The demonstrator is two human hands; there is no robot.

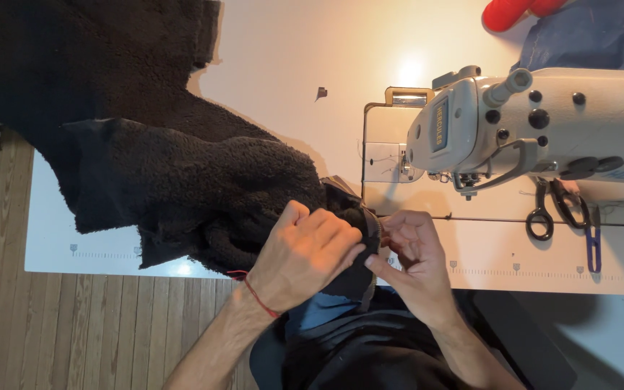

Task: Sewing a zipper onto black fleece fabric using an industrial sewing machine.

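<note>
My left hand is closed in a fist-like pinch on the edge of the black fleece fabric. My right hand is just beside it, thumb and fingers pinching narrow on the same edge. The bulk of the fleece spreads away from my grip to the left, over the white table. Beyond my right hand stands the sewing machine; black-handled scissors lie further right of the grip.

both hands close together, fingers curled, pinching.
</note>
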